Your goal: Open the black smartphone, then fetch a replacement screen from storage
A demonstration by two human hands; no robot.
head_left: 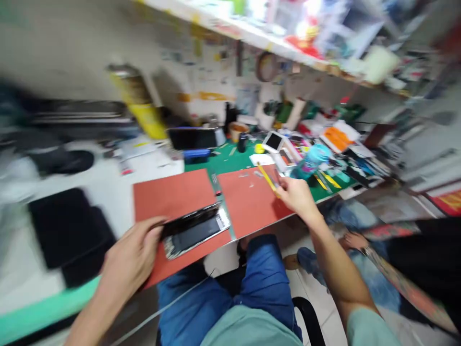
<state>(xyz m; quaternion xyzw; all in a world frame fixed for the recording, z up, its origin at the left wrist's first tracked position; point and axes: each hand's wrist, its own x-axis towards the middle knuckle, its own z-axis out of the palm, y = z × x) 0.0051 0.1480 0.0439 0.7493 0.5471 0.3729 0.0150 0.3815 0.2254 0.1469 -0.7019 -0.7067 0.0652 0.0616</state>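
My left hand (133, 250) is closed on the near-left end of an opened phone (201, 233) above a red-brown mat (173, 192). The phone's dark panel (190, 218) stands tilted up along the far long side. In the silvery body a dark rectangular battery shows. Over a second red-brown mat (248, 202), my right hand (293, 194) pinches a slim yellow tool (267, 179) that points away from me. A thin dark piece lies alongside the tool; blur hides whether it belongs to it. Small pale bits (248, 178) rest beside the tool on this mat.
A blue bottle (313, 161), yellow-handled tools (329, 181) and white boxes (283, 149) crowd the right side. Black pads (68, 228) lie on the left. A loaded shelf (252, 36) overhangs the bench. A person's tattooed arm (399, 276) is at the right.
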